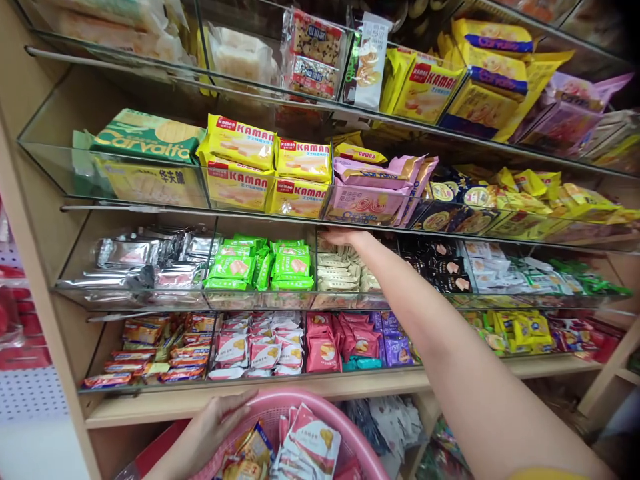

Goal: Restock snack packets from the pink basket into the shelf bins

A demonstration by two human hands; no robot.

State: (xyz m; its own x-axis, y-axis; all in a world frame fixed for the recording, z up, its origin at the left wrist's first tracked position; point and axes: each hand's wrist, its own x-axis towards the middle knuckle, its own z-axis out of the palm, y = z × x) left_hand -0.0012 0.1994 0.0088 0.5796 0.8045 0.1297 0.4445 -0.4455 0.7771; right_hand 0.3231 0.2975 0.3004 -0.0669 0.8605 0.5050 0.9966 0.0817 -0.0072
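Observation:
At the bottom, my left hand (217, 420) grips the near-left rim of a pink plastic basket (350, 437). Inside the basket lie white-and-red snack packets (310, 443) and orange-yellow packets (253, 453). My right arm stretches across to the third shelf level, where my right hand (345, 237) is over the beige packets (337, 270). The shelf above and the dimness there hide most of its fingers, so whether it holds a packet cannot be made out. Green packets (240, 267) fill the compartment to the left of that hand.
Glass dividers and front lips (270, 299) edge each shelf. Yellow KAMAN packs (240, 143) stand one level up. Black packets (453, 267) lie right of my forearm. Red packets (323, 343) fill a lower compartment. A wooden side panel (47, 220) bounds the left.

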